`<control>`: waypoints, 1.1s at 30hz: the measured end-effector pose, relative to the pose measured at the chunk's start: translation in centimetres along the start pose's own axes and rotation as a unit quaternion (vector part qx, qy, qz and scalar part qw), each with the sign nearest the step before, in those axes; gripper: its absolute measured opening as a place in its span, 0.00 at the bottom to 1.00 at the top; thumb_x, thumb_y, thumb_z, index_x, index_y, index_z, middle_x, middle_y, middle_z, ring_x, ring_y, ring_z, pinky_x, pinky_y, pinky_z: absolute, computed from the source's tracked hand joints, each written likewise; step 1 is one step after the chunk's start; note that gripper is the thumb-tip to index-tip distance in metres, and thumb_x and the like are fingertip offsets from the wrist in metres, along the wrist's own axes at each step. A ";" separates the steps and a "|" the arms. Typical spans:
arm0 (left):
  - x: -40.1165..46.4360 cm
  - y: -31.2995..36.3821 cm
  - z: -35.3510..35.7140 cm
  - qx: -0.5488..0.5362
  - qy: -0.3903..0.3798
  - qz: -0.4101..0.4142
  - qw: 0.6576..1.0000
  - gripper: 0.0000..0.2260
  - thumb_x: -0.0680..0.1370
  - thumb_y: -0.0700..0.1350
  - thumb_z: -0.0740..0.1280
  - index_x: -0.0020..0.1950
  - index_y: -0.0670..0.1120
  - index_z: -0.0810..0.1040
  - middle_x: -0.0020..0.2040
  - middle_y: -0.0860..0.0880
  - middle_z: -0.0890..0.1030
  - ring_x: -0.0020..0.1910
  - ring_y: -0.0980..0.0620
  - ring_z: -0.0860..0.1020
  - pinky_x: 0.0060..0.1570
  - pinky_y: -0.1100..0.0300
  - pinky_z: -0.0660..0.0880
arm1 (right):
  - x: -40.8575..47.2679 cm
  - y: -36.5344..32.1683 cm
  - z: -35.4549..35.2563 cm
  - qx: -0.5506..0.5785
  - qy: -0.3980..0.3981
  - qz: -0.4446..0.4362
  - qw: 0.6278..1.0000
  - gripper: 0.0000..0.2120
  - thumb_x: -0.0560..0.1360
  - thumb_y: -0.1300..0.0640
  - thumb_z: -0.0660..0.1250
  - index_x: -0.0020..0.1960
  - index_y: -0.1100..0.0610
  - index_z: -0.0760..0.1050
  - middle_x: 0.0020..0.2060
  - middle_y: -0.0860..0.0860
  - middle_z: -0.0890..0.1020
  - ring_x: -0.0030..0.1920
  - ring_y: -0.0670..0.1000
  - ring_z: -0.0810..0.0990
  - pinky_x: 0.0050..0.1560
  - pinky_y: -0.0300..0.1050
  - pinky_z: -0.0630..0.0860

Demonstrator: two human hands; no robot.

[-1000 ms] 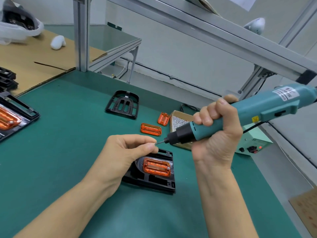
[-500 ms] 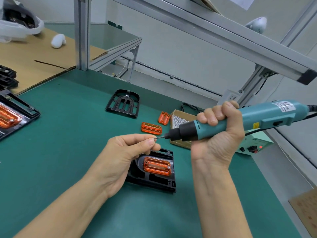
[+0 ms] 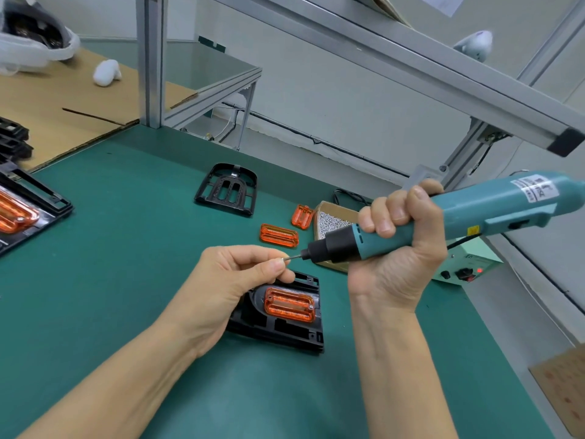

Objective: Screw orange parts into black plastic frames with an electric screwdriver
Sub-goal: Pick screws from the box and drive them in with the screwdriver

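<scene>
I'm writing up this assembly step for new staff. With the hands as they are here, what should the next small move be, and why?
Probably swing the screwdriver down to an open hole in the orange part. The left hand pinches what looks like a screw at the bit's tip, held level above the black frame by the right hand. The part already sits in the frame, apparently with one screw in.

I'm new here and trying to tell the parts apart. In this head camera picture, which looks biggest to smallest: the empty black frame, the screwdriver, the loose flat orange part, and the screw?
1. Electric screwdriver, though it is nearest the camera.
2. Empty black frame.
3. Loose orange part.
4. Screw pinched in the left hand.
</scene>
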State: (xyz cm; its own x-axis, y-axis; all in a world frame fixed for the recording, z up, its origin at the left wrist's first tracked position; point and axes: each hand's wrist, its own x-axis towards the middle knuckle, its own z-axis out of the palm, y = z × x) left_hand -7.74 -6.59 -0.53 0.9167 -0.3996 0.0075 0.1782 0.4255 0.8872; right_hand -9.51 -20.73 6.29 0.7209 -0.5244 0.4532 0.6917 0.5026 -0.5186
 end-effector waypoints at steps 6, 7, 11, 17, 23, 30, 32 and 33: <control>0.1 -0.1 -0.2 0.020 -0.008 0.008 1.000 0.08 0.65 0.41 0.71 0.42 0.42 0.85 0.40 0.42 0.85 0.39 0.55 0.83 0.37 0.71 0.75 | 0.4 0.1 -0.5 0.014 0.025 0.017 0.999 0.06 0.70 0.64 0.61 0.43 0.53 0.69 0.24 0.45 0.68 0.21 0.43 0.66 0.24 0.36 0.67; 0.1 0.0 -0.4 0.035 -0.015 0.012 0.999 0.09 0.65 0.41 0.72 0.43 0.44 0.86 0.42 0.43 0.85 0.41 0.56 0.83 0.38 0.72 0.75 | 0.5 0.0 -0.6 0.013 0.024 0.019 0.999 0.06 0.70 0.64 0.61 0.43 0.53 0.69 0.24 0.45 0.68 0.21 0.43 0.66 0.24 0.36 0.67; 0.2 0.6 -2.0 0.171 0.001 0.063 0.983 0.15 0.64 0.45 0.74 0.50 0.53 0.84 0.48 0.52 0.85 0.44 0.59 0.77 0.48 0.69 0.73 | 1.1 0.0 -1.0 -0.015 0.001 0.030 0.999 0.07 0.71 0.64 0.61 0.43 0.53 0.69 0.24 0.45 0.68 0.22 0.44 0.66 0.25 0.37 0.68; 0.4 0.4 -3.9 0.540 -0.048 0.057 0.838 0.31 0.56 0.69 0.68 0.59 0.71 0.69 0.62 0.76 0.62 0.70 0.65 0.53 0.70 0.58 0.49 | 1.3 1.1 -1.9 -0.147 -0.069 0.075 0.984 0.09 0.71 0.67 0.61 0.45 0.54 0.68 0.24 0.47 0.67 0.22 0.46 0.66 0.26 0.38 0.67; 0.9 -1.5 -3.9 0.664 -0.101 0.048 0.739 0.46 0.61 0.65 0.73 0.74 0.63 0.55 0.75 0.64 0.52 0.73 0.63 0.42 0.73 0.52 0.42 | 0.9 2.8 -2.2 -0.220 -0.114 0.102 0.963 0.09 0.70 0.67 0.63 0.46 0.55 0.69 0.24 0.49 0.67 0.22 0.48 0.65 0.28 0.39 0.67; 0.9 -2.0 -4.2 0.590 -0.085 0.026 0.803 0.51 0.58 0.59 0.78 0.74 0.65 0.51 0.72 0.56 0.57 0.71 0.51 0.57 0.69 0.53 0.61 | 0.8 4.1 -2.2 -0.248 -0.142 0.114 0.952 0.10 0.70 0.67 0.63 0.45 0.53 0.71 0.24 0.49 0.68 0.22 0.50 0.66 0.29 0.41 0.68; 1.0 -2.1 -4.3 0.589 -0.081 0.024 0.803 0.52 0.57 0.59 0.78 0.73 0.65 0.49 0.72 0.55 0.57 0.70 0.49 0.60 0.68 0.53 0.63 | 0.8 4.4 -2.2 -0.259 -0.150 0.115 0.947 0.10 0.70 0.67 0.64 0.45 0.53 0.71 0.24 0.50 0.69 0.22 0.50 0.66 0.29 0.41 0.68; 1.0 -2.2 -4.2 0.590 -0.083 0.026 0.803 0.52 0.57 0.59 0.78 0.73 0.65 0.49 0.71 0.56 0.58 0.69 0.49 0.60 0.68 0.53 0.63 | 0.8 4.5 -2.2 -0.262 -0.152 0.118 0.946 0.10 0.70 0.67 0.64 0.45 0.53 0.71 0.24 0.50 0.69 0.22 0.50 0.67 0.29 0.41 0.68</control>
State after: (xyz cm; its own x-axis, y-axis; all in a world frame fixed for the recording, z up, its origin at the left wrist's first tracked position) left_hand -5.65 -4.47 -4.40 0.8345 -0.5500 0.0340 -0.4112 -0.5804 0.7029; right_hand -5.93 -20.40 2.73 0.8865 -0.1786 0.4270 0.4513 0.1294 -0.8829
